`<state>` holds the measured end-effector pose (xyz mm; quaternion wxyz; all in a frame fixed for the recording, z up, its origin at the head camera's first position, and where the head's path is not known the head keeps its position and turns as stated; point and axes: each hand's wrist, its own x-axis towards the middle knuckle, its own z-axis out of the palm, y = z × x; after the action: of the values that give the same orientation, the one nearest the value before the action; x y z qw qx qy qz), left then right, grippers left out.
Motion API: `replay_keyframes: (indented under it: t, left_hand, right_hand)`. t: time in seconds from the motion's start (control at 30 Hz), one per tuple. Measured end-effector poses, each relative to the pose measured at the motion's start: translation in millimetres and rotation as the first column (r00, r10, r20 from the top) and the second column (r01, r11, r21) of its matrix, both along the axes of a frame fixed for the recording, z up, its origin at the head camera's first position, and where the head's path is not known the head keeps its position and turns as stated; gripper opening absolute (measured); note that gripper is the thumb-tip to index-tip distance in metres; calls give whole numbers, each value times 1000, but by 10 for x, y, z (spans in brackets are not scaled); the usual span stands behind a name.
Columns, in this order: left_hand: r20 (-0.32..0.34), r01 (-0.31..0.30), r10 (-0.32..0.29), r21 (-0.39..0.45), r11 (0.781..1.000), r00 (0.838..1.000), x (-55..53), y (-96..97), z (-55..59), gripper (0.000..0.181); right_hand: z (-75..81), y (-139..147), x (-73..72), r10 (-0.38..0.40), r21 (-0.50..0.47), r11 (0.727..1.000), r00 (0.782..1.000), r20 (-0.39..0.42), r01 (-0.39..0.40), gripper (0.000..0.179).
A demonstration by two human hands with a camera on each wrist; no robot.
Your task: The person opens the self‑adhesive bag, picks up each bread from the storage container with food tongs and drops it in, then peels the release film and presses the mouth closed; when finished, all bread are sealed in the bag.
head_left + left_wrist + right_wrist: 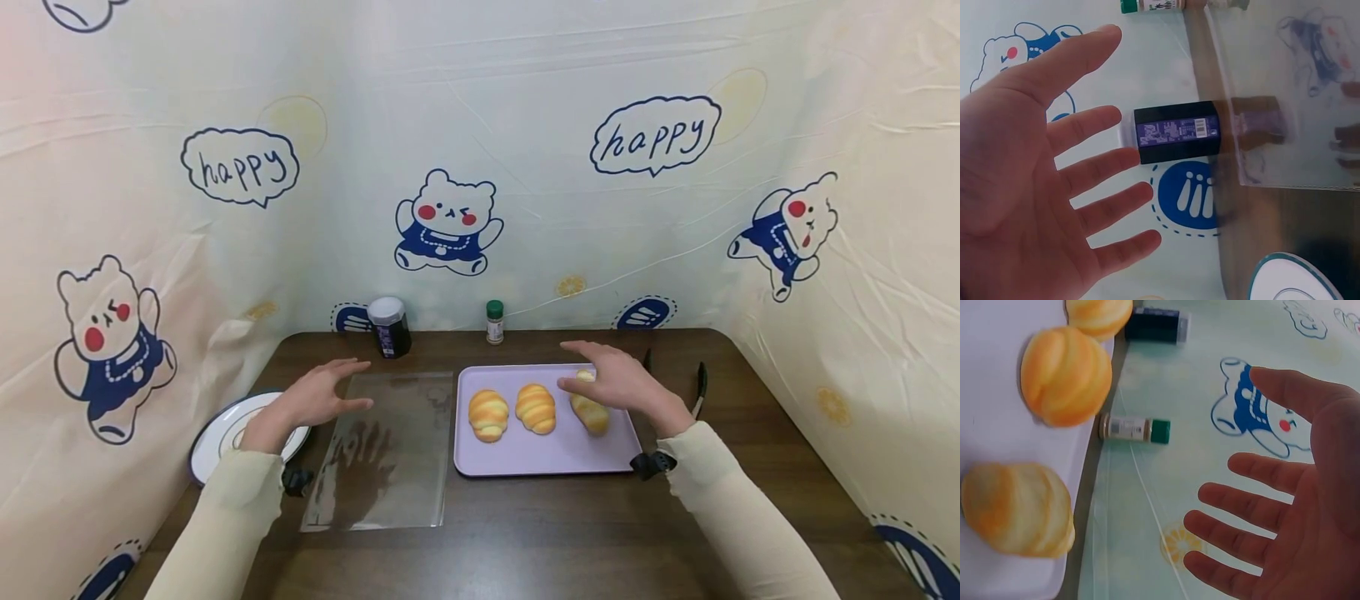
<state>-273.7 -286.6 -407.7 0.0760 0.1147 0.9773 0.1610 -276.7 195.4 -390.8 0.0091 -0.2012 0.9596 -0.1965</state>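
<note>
My left hand hovers over the left edge of a clear plastic sheet, fingers spread and holding nothing; its reflection shows in the sheet. On the right, my right hand is held above a lilac tray, palm facing inward and fingers apart. Three striped, golden bread rolls lie on that tray: a left roll, a middle roll and a right roll. The right hand partly covers the right roll in the head view. Both palms appear bare in the wrist views.
A white plate with a dark rim sits at the left, partly behind my forearm. At the back stand a dark jar with a pale lid and a small green-capped bottle. A black-tipped utensil lies right of the tray. Printed curtains enclose the table.
</note>
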Motion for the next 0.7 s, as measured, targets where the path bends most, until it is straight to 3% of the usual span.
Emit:
replay_keyframes:
  t: [0.43, 0.7]
  left_hand:
    - [15, 17, -17, 20, 1000, 1000, -25, -60, -184, 82]
    - [1, 31, -31, 25, 999, 1000, -25, -75, -243, 79]
  right_hand:
    - [-139, -406, -29, 56, -5, 998, 998, 26, -56, 74]
    - [-205, -632, -40, 86, -42, 996, 995, 49, -84, 65]
